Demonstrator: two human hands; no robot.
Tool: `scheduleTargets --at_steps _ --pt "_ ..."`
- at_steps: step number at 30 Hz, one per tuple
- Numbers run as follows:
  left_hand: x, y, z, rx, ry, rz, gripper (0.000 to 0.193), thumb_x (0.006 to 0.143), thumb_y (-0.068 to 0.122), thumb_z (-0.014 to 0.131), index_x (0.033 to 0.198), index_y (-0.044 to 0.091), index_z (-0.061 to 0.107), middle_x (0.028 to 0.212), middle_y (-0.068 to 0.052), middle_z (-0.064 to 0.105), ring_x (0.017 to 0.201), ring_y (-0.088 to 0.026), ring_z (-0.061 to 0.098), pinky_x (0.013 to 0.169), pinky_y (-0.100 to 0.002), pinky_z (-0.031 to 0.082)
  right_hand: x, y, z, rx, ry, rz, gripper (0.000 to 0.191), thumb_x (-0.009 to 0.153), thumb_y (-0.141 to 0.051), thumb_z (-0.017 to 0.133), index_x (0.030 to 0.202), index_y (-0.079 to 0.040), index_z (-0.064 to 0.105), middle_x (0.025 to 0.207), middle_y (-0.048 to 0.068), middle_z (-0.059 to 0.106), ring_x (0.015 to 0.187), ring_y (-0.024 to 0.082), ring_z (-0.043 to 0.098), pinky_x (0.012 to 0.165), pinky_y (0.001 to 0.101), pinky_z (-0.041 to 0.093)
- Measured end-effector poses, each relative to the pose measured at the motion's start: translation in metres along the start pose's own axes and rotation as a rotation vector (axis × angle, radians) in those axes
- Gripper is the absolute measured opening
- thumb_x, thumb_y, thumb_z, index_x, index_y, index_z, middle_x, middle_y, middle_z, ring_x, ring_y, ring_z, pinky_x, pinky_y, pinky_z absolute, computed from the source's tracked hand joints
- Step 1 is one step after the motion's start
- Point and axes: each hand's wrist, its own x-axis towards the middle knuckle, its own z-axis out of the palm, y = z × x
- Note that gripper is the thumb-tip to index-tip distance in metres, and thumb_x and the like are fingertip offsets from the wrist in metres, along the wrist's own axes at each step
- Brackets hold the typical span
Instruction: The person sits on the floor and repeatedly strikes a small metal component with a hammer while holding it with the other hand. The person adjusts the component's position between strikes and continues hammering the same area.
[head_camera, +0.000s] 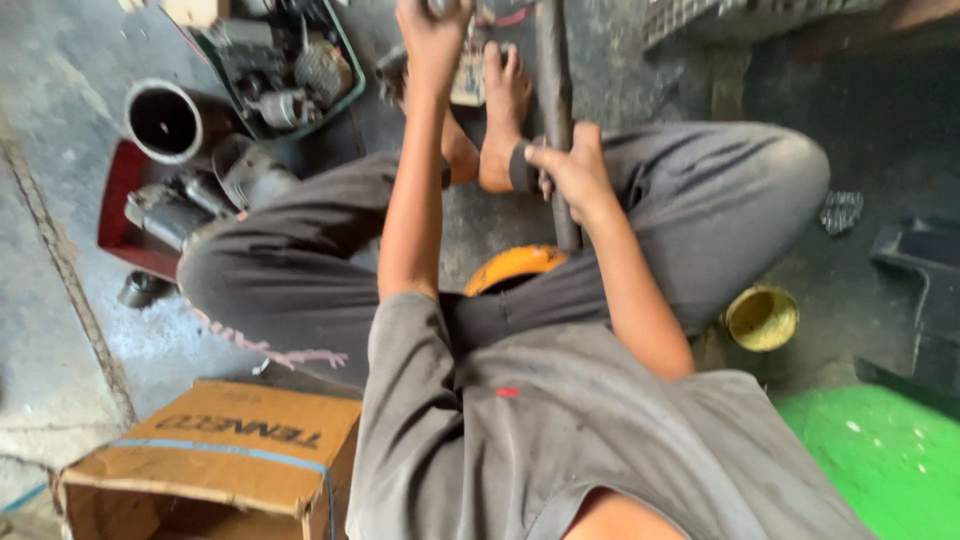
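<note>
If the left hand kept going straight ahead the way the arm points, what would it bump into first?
The left hand already sits at the picture's top edge, closed on something mostly cut off. Straight on lies outside the view, so what it would meet cannot be told.

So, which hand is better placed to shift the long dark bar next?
Probably the right hand: its fingers wrap the bar beside the foot. The left hand is raised at the frame's top edge, its grasp cut off.

One cardboard box, one yellow tin (open), two bare feet
</note>
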Motion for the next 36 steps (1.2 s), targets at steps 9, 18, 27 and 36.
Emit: scheduleTargets --at_steps 9,18,27,36 --pt "0.018 0.002 0.001 0.172 -0.048 -0.084 0.022 0.078 0.004 0.078 0.091 0.0 0.061 0.071 -0.006 0.055 0.067 -0.015 0.049 0.063 -0.033 0.049 0.002 -0.001 0.013 -0.03 -0.088 0.061 0.015 0.081 -0.007 0.074 0.082 -0.003 0.059 0.06 0.004 0.059 0.044 0.013 0.055 0.038 0.0298 0.043" --pt "0.028 -0.004 -0.007 -0.233 -0.108 -0.244 0.015 0.082 -0.009 0.06 0.087 0.002 0.052 0.077 0.002 0.05 0.07 -0.006 0.052 0.067 -0.027 0.057 -0.002 -0.005 0.013 0.035 -0.209 0.075 0.015 0.085 -0.006 0.069 0.079 -0.002 0.056 0.061 0.004 0.056 0.044 0.012 0.052 0.038 0.0289 0.04" --pt "0.022 -0.009 -0.043 -0.389 -0.064 -0.288 0.016 0.087 -0.011 0.057 0.085 0.003 0.049 0.082 -0.002 0.052 0.07 -0.011 0.057 0.07 -0.032 0.061 -0.014 -0.011 0.017 0.007 -0.227 0.126 0.024 0.084 -0.01 0.074 0.086 -0.003 0.051 0.064 0.005 0.055 0.045 0.012 0.053 0.039 0.03 0.043" --pt "0.017 0.001 -0.053 -0.446 -0.015 -0.276 0.018 0.089 -0.009 0.058 0.084 0.003 0.046 0.083 -0.003 0.053 0.071 -0.015 0.063 0.071 -0.034 0.063 -0.017 -0.014 0.018 0.081 -0.261 0.277 0.026 0.084 -0.012 0.074 0.089 -0.007 0.049 0.068 0.002 0.053 0.047 0.011 0.051 0.042 0.0296 0.045"
